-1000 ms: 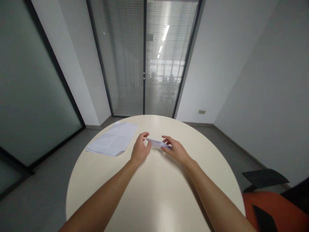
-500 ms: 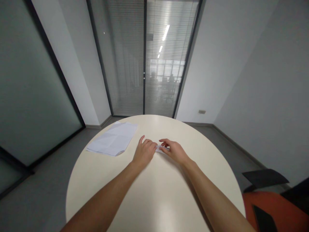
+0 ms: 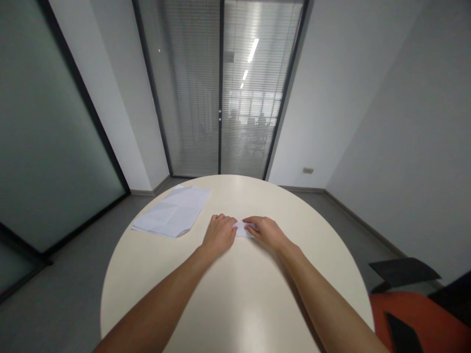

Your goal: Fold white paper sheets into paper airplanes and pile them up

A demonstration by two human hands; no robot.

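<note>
A small piece of white paper [image 3: 243, 229] lies at the middle of the round table, between my two hands. My left hand [image 3: 220, 232] grips its left end, thumb and fingers closed at the edge. On the other side, my right hand [image 3: 265, 230] pinches the paper's right end between thumb and fingers. Both hands rest close to the tabletop. My fingers cover the paper's ends, so its full outline and any folds there are hidden.
A stack of white paper sheets [image 3: 172, 212] lies on the left of the round cream table [image 3: 235, 299]. An orange chair [image 3: 419, 318] with black armrests stands at the right. Beyond the table is a glass partition [image 3: 195, 98] with blinds.
The left hand's raised fingers have come down and drawn together. My right fingers have lowered onto the paper, and more of its white surface shows between the hands.
</note>
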